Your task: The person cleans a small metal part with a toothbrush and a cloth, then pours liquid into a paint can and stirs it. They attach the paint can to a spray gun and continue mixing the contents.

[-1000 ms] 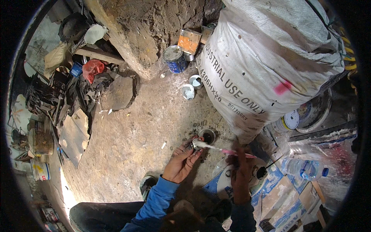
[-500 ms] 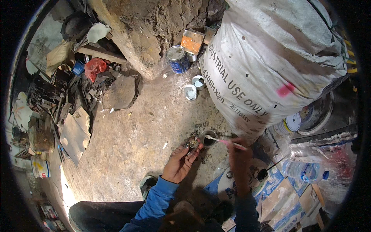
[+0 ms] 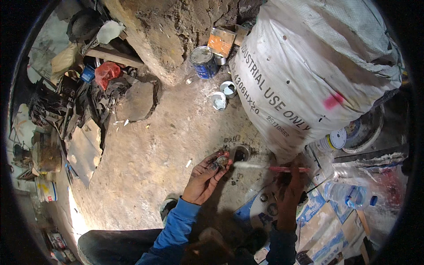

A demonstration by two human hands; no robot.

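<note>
**Brush poised at a small piece held over the dirt floor**

While the left hand (image 3: 204, 176) pinches a small round metal piece (image 3: 222, 161) between fingertips and thumb, closed firmly on it, the right hand (image 3: 289, 185) is wrapped around the pink handle of a thin brush (image 3: 265, 167). Its pale bristle tip lies level, pointing toward the piece and stopping just short of it, above a small dark pot (image 3: 240, 154) that stands on the dirt floor (image 3: 168, 145).

As for progress, the work looks to be underway rather than finished: the piece seems dark and dirty, though it is too small to tell whether any coating is on it yet. Several similar small round parts (image 3: 267, 203) lie on the printed cardboard (image 3: 318, 221) under the right forearm, so more probably remain.

Containers: the dark pot holds something black, its nature unclear. Farther up the floor, two small open tins (image 3: 223, 95) sit side by side, each with a whitish residue inside. A blue can (image 3: 204, 62) with its lid on stands by the mud wall (image 3: 176, 31), near an orange box (image 3: 221, 42). A clear plastic bottle (image 3: 349, 194) lies on its side at the right, beside the big white woven sack (image 3: 318, 66).
</note>
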